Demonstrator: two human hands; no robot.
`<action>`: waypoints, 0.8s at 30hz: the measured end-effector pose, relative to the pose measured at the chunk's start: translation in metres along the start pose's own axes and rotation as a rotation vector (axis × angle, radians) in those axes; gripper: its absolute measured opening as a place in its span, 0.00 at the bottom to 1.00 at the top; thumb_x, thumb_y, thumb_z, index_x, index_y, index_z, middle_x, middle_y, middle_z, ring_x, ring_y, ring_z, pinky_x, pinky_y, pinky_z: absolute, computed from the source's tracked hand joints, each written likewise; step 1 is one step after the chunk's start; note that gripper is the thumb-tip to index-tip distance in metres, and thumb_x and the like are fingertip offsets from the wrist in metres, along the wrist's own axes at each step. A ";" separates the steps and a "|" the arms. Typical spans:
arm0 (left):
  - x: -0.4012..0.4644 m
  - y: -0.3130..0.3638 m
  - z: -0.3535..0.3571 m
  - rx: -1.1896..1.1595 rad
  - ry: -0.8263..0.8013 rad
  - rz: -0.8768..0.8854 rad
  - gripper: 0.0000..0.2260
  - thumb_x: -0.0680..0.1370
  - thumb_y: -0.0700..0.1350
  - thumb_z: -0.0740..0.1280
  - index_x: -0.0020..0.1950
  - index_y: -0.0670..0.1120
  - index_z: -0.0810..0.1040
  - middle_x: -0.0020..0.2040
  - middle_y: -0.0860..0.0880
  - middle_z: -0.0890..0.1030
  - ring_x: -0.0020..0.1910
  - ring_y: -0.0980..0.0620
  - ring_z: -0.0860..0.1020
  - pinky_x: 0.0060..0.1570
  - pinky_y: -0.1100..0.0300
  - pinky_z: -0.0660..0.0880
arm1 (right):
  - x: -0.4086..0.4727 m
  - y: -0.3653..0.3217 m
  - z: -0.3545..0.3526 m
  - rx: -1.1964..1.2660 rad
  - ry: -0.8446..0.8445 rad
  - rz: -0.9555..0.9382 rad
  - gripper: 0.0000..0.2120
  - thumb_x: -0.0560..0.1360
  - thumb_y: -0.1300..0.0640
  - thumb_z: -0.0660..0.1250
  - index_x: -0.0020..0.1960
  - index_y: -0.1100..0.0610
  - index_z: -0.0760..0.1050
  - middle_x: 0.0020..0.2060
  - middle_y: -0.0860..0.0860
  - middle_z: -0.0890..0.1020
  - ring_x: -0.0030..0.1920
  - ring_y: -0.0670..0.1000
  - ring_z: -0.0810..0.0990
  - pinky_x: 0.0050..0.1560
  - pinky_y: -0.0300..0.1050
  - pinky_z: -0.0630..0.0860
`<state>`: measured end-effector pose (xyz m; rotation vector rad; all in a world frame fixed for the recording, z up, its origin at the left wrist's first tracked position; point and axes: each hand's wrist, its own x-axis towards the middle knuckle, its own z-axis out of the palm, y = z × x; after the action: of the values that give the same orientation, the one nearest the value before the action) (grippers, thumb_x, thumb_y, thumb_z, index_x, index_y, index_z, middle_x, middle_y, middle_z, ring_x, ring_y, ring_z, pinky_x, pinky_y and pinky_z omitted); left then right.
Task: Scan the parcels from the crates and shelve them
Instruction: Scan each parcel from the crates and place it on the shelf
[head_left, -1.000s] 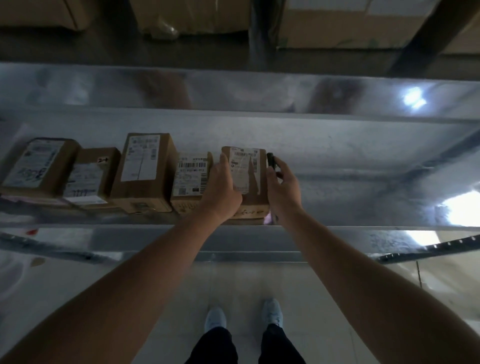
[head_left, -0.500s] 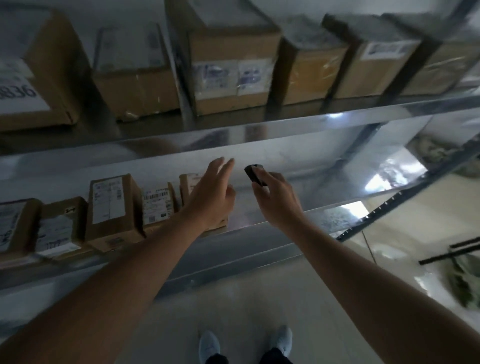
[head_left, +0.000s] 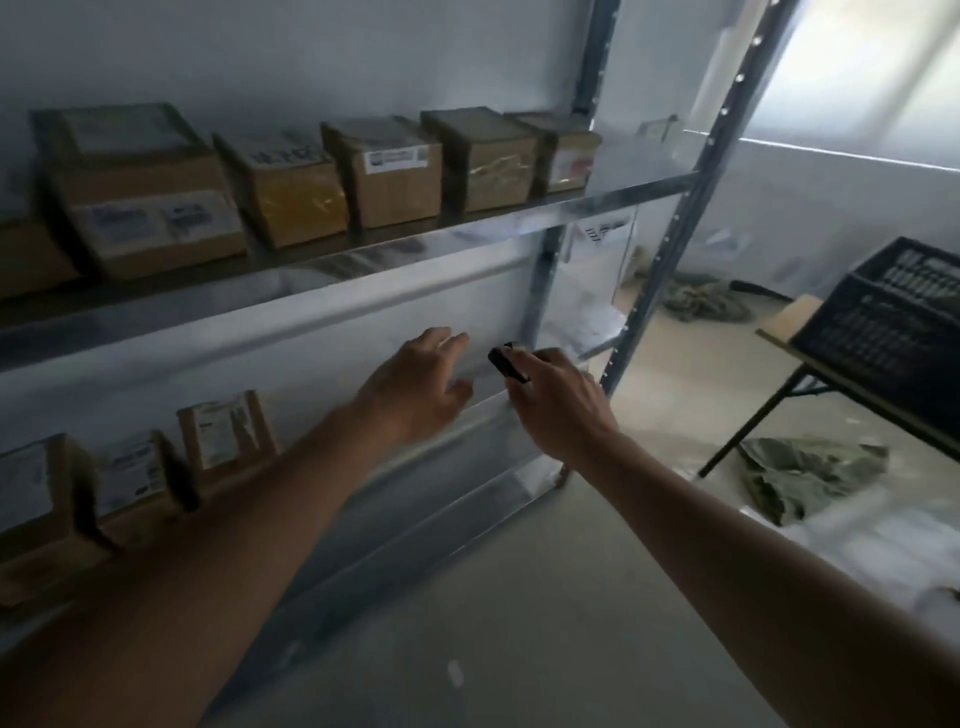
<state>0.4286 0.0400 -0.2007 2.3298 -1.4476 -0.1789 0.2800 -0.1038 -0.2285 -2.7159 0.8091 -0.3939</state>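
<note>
My left hand (head_left: 415, 389) hovers open and empty in front of the lower metal shelf (head_left: 467, 415), fingers spread. My right hand (head_left: 561, 410) is closed around a small black scanner (head_left: 506, 362), just right of the left hand. Brown labelled parcels stand in a row on the lower shelf at the left; the nearest to my hands is the parcel (head_left: 226, 434) with a white label. A black plastic crate (head_left: 883, 322) sits on a folding table at the right.
The upper shelf (head_left: 363, 249) carries several larger cardboard boxes (head_left: 389, 171). A perforated shelf upright (head_left: 670, 234) stands right of my hands. The folding table (head_left: 779, 338) has dark legs. Green cloth (head_left: 800, 478) lies on the pale floor beneath it.
My left hand let go of the parcel on the lower shelf and both hands drew back from it. My view swung up and to the right, bringing the crate and table into sight.
</note>
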 end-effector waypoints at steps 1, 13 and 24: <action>0.004 0.020 0.004 0.002 -0.007 0.022 0.29 0.84 0.53 0.64 0.84 0.45 0.63 0.82 0.44 0.64 0.79 0.42 0.66 0.76 0.47 0.67 | -0.010 0.017 -0.014 -0.011 0.015 0.016 0.22 0.86 0.45 0.60 0.79 0.36 0.65 0.67 0.55 0.78 0.52 0.64 0.82 0.50 0.58 0.82; 0.077 0.257 0.061 0.038 -0.046 0.315 0.26 0.85 0.58 0.61 0.80 0.47 0.68 0.77 0.46 0.71 0.72 0.43 0.73 0.68 0.45 0.74 | -0.106 0.209 -0.147 -0.042 0.174 0.296 0.21 0.86 0.43 0.57 0.79 0.36 0.64 0.67 0.57 0.76 0.52 0.66 0.81 0.52 0.62 0.81; 0.219 0.410 0.134 0.057 -0.134 0.616 0.28 0.85 0.58 0.61 0.81 0.47 0.66 0.79 0.46 0.70 0.76 0.46 0.71 0.72 0.46 0.71 | -0.106 0.377 -0.206 -0.151 0.351 0.538 0.23 0.84 0.44 0.61 0.79 0.42 0.69 0.67 0.59 0.77 0.53 0.68 0.82 0.51 0.63 0.81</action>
<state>0.1457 -0.3482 -0.1426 1.8266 -2.1790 -0.1209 -0.0587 -0.3853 -0.1852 -2.4425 1.6668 -0.7095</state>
